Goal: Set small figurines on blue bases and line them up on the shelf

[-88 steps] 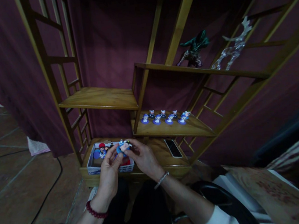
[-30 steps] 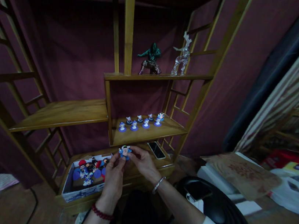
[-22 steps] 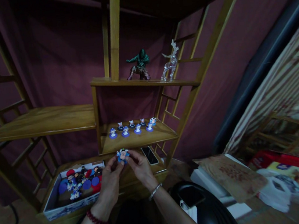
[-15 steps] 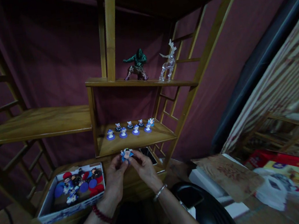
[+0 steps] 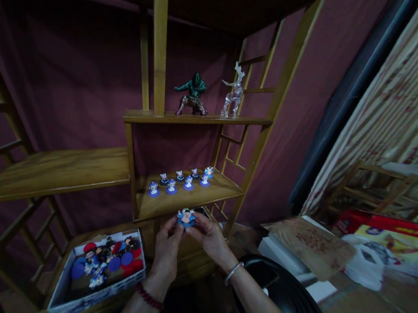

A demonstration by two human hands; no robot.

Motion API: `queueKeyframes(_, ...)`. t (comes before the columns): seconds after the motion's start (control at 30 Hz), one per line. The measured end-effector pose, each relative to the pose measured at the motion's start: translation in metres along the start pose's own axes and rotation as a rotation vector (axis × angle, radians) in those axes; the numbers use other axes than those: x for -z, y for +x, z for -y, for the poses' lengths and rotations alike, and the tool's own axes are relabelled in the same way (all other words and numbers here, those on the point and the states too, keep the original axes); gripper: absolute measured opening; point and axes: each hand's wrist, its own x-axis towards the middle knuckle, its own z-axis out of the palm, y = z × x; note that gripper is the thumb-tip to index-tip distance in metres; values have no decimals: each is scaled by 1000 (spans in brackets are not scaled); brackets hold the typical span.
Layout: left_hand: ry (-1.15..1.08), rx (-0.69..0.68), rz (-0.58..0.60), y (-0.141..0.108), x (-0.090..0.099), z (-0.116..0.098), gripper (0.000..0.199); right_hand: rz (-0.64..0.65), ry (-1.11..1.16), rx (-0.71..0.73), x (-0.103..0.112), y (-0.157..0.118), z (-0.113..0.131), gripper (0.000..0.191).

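Observation:
Between the fingertips of both hands I hold a small blue-and-white figurine (image 5: pixel 186 217) on a blue base. My left hand (image 5: pixel 169 245) grips its left side, and my right hand (image 5: pixel 208 237) pinches the right side. Behind and above it, a wooden shelf (image 5: pixel 191 197) carries two rows of little figurines. The front row has white figurines on purple bases (image 5: pixel 171 186); at the back stand dark-clothed ones (image 5: pixel 179 176) and, at the right end, a blue-and-white one (image 5: pixel 209 172). To the left, an open box (image 5: pixel 97 298) contains several figurines and round red and purple bases.
On the upper shelf stand a green crouching statue (image 5: pixel 193 96) and a clear deer figure (image 5: pixel 234 93). A black round stool (image 5: pixel 286 290) is at my right, near a cardboard sheet (image 5: pixel 310 243), a white plastic bag (image 5: pixel 364 264) and a red-and-yellow box (image 5: pixel 411 239).
Both hands have moved slightly right with the figurine, which stays between the fingers. The whole view has shifted a little.

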Motion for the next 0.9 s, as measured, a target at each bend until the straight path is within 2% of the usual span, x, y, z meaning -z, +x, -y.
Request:
queueKeyframes(0.27,58,-7,-78,5,1,-1,32,-4,1,-9,-1,6,-11,37)
queueKeyframes(0.47,24,-16,-72,4,-10,-3,28,45,-57,22,7,9,-2,31)
queueKeyframes(0.67,70,-39,-69,5,-17,2,25,34,-52,27,16,11,5,35)
queueKeyframes(0.9,45,-38,-68,11,-38,13,22,33,2,28,38,17,-4,37)
